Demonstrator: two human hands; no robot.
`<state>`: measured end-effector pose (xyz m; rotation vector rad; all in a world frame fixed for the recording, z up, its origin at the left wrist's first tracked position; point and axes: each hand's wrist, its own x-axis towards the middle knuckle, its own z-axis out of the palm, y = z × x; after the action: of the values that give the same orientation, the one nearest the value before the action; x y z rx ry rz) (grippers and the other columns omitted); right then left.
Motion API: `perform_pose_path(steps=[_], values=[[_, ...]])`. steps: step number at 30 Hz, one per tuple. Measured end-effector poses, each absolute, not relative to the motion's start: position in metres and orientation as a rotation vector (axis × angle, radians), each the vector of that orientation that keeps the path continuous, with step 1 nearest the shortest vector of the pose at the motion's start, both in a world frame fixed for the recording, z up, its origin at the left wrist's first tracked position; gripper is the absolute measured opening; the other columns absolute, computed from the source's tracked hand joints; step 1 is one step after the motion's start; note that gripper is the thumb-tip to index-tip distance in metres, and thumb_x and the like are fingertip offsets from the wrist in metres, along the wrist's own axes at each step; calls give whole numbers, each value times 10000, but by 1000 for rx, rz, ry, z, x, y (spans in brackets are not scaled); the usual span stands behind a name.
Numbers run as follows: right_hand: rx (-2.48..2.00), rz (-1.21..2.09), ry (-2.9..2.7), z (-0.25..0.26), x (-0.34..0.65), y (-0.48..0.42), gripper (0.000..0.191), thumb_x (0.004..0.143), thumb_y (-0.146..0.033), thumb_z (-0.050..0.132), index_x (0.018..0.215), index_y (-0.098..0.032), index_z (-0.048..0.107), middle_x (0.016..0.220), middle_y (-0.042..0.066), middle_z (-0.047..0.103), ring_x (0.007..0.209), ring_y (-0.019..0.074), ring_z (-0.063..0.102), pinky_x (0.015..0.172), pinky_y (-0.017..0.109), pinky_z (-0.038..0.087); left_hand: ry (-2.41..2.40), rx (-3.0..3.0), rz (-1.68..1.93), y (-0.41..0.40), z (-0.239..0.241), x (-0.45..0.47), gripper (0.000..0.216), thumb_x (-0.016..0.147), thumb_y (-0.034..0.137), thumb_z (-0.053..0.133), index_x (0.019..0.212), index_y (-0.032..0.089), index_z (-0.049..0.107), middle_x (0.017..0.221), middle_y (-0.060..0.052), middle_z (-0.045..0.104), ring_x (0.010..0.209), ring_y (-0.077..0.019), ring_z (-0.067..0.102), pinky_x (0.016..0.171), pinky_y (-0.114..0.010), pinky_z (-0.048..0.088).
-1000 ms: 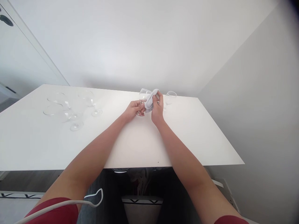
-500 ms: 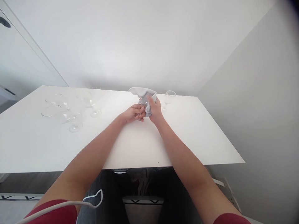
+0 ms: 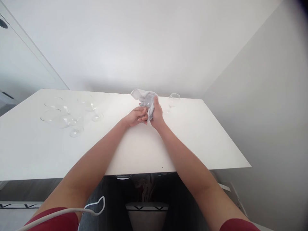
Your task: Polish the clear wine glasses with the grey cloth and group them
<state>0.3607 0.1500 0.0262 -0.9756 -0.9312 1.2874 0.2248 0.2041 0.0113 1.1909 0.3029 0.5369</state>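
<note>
Both my hands meet above the far middle of the white table (image 3: 134, 150). My left hand (image 3: 136, 116) is closed round the lower part of a clear wine glass (image 3: 143, 106), which is mostly hidden. My right hand (image 3: 156, 111) is closed on a pale grey cloth (image 3: 144, 96) that wraps the glass bowl and sticks up to the left. A second clear wine glass (image 3: 173, 100) stands upright just right of my right hand, apart from it.
Several clear wine glasses (image 3: 69, 114) stand and lie at the table's far left. A white wall runs behind the table and a grey wall along its right. A white cable (image 3: 72, 210) crosses my lap below the table's near edge.
The cloth has shifted from a bunch over the glass's right side to a spread flap over the bowl, pointing left. Both hands have drawn slightly closer and lower round the glass.
</note>
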Motion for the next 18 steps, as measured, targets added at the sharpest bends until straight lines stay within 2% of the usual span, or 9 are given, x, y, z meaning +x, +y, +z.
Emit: perform_pose_path(steps=[1, 3, 5, 7, 8, 10, 13, 15, 18], values=[[-1053, 1091, -998, 24, 358, 150, 693, 929, -782, 560, 1373, -250, 532, 1011, 74, 713, 705, 198, 692, 518, 319, 553, 310, 1187, 567, 205, 11, 225, 462, 819, 553, 844, 760, 144, 638, 534, 48, 511, 397, -30, 356, 605, -282, 598], [-1189, 574, -1220, 20, 358, 151, 613, 984, -643, 578, 1460, -265, 503, 1303, 140, 668, 1034, 256, 728, 791, 410, 636, 344, 1207, 591, 205, 7, 227, 393, 813, 454, 839, 697, 143, 629, 539, 29, 525, 424, -45, 410, 617, -287, 594], [-1247, 138, -1496, 19, 363, 152, 447, 1014, -499, 567, 1387, -259, 618, 1497, 152, 579, 1398, 315, 569, 1145, 548, 498, 413, 1262, 582, 204, 3, 230, 279, 786, 337, 818, 686, 144, 643, 534, 19, 532, 448, -69, 455, 615, -301, 590], [-1264, -127, -1717, 21, 371, 155, 262, 1011, -393, 562, 1128, -254, 752, 1440, 111, 644, 1480, 332, 488, 1285, 638, 286, 474, 1337, 582, 202, -2, 232, 217, 770, 279, 794, 685, 146, 645, 545, 6, 549, 473, -89, 491, 614, -314, 589], [-1269, -180, -1767, 23, 374, 155, 229, 1003, -359, 568, 989, -252, 769, 1335, 90, 705, 1424, 326, 539, 1294, 647, 256, 483, 1377, 580, 201, -3, 233, 221, 780, 285, 789, 689, 147, 641, 564, -3, 565, 488, -96, 508, 619, -318, 590], [-1279, -150, -1707, 27, 377, 156, 266, 993, -342, 574, 817, -241, 745, 1125, 58, 766, 1203, 280, 661, 1230, 581, 384, 461, 1445, 558, 199, -4, 234, 284, 840, 365, 785, 734, 148, 637, 623, -19, 605, 516, -102, 534, 640, -325, 597], [-1266, 138, -1416, 35, 380, 155, 354, 998, -446, 561, 777, -222, 722, 939, 51, 755, 852, 199, 683, 838, 377, 577, 399, 1501, 512, 196, -2, 232, 409, 916, 538, 747, 850, 155, 621, 677, -21, 636, 520, -98, 532, 659, -333, 608], [-1232, 423, -1220, 38, 382, 155, 445, 988, -572, 556, 765, -215, 700, 710, 20, 659, 613, 156, 594, 576, 305, 493, 371, 1519, 488, 196, 0, 231, 453, 934, 597, 718, 895, 160, 608, 687, -17, 641, 512, -90, 514, 665, -332, 613], [-1136, 778, -992, 40, 388, 159, 567, 948, -746, 525, 806, -218, 677, 521, -43, 457, 454, 125, 456, 444, 285, 373, 329, 1525, 458, 196, 1, 232, 477, 933, 630, 707, 919, 163, 608, 690, -18, 647, 514, -92, 516, 686, -341, 624]])
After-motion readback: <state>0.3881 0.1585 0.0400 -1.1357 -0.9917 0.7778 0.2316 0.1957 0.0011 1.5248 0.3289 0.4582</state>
